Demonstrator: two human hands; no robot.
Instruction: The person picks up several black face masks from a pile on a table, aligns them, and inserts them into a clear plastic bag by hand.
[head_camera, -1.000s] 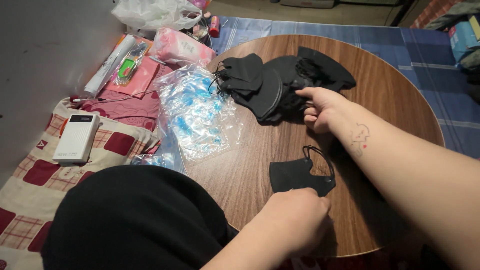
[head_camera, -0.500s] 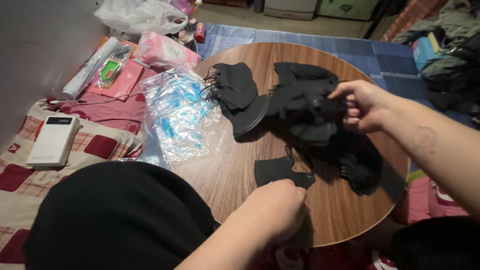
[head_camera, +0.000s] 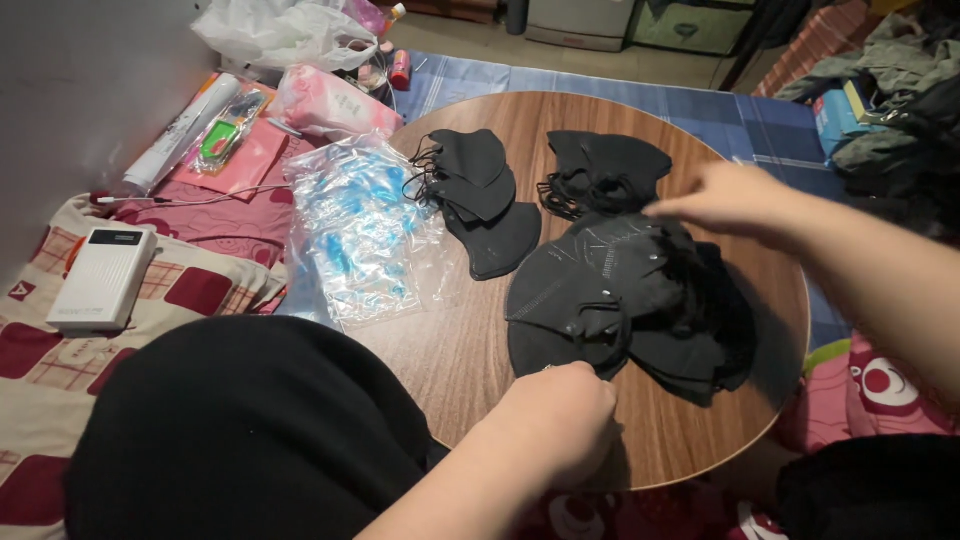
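Masks (head_camera: 620, 300): black pile mid-table | table (head_camera: 470, 360): round, wooden | bag (head_camera: 355, 235): clear plastic, left of masks | right hand (head_camera: 725, 200): fingers pinching pile's top edge | left hand (head_camera: 560, 425): closed, gripping pile's near edge

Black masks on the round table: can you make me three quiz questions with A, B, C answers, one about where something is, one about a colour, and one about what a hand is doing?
1. Where is the clear plastic bag?
A. Left of the black masks
B. On the right hand
C. Under the white box

2. What colour is the round table?
A. Green
B. Wood brown
C. White

3. What is the left hand doing?
A. Lying flat on the white box
B. Holding a bottle
C. Closed at the near edge of the big mask pile

Answers: 1 A, the bag lies by the table's left edge; 2 B, wood grain shows; 3 C, its fingers curl at the pile's edge, while the right hand reaches over the top.
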